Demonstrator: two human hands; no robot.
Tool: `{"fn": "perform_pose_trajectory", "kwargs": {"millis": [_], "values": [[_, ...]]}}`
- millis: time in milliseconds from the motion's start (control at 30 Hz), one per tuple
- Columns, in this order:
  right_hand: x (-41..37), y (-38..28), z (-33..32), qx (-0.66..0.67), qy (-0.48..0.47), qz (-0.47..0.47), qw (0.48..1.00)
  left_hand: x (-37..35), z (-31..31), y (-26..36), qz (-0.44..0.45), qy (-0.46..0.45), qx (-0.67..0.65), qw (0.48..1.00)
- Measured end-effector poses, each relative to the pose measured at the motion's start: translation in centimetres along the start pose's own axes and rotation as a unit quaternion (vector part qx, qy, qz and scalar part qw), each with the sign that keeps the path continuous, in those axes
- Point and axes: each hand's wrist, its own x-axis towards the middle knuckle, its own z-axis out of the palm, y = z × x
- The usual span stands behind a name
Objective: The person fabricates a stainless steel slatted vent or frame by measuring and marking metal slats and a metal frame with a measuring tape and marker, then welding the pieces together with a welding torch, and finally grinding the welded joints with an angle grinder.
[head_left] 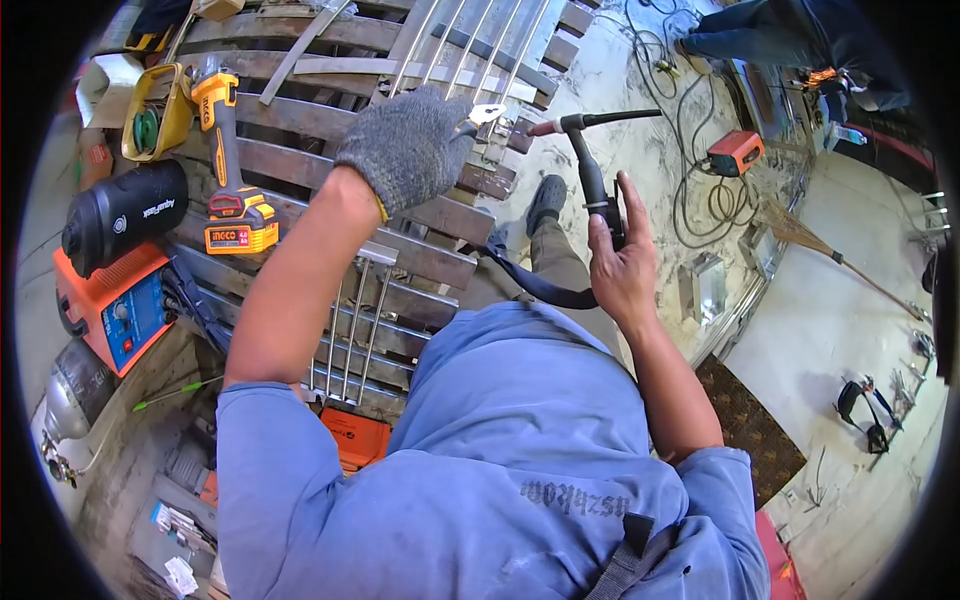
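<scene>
My left hand [405,150], in a dark grey knitted glove, is closed on pliers [486,114] whose bright jaws point right, with the handles mostly hidden in the glove. Bare and farther right, my right hand [625,270] grips the black handle of a TIG torch [590,170]. The torch stands upright, its reddish nozzle aimed left towards the pliers and its long black back cap to the right. A thick black cable sleeve [540,285] hangs below it. Beyond the glove, shiny metal bars [468,50] lie on a slatted wooden pallet [300,120].
On the left are a yellow cordless grinder [222,140], a black flask [125,215], an orange welding machine [118,305] and a gas cylinder [80,385]. A red box [735,153], cables and a broom [800,232] lie rightward. Another person's legs [755,35] show top right.
</scene>
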Motion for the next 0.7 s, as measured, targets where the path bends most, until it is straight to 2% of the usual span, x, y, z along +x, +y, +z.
{"fn": "perform_pose_trajectory", "kwargs": {"millis": [67, 167, 267, 400, 500, 600, 633, 700], "values": [[-0.1, -0.8, 0.8, 0.041, -0.008, 0.038, 0.998, 0.1, -0.2, -0.2, 0.013, 0.001, 0.012, 1.0], [-0.3, -1.3, 1.4, 0.051, -0.005, 0.051, 0.997, 0.5, -1.3, 0.5, -0.01, -0.073, 0.036, 0.997], [-0.6, -1.1, 1.5, 0.059, 0.005, 0.053, 0.997, 1.1, -1.4, 0.5, 0.006, -0.1, 0.06, 0.993], [-1.3, -1.3, 0.3, 0.062, 0.003, 0.072, 0.995, 0.7, -1.4, 0.9, 0.013, -0.065, 0.065, 0.996], [-1.9, -1.0, -0.9, 0.07, 0.011, 0.071, 0.995, -0.5, -0.3, -0.8, -0.013, 0.008, 0.018, 1.0], [-2.4, -0.8, -1.7, 0.086, 0.024, 0.085, 0.992, -2.9, 1.7, -3.2, -0.118, 0.172, 0.062, 0.976], [-2.5, -1.1, -2.1, 0.087, 0.021, 0.097, 0.991, -3.9, 2.0, -4.7, -0.064, 0.112, 0.218, 0.967], [-2.8, -1.4, -2.6, 0.079, 0.013, 0.114, 0.99, -5.2, 2.5, -5.1, -0.136, 0.071, 0.233, 0.96]]}}
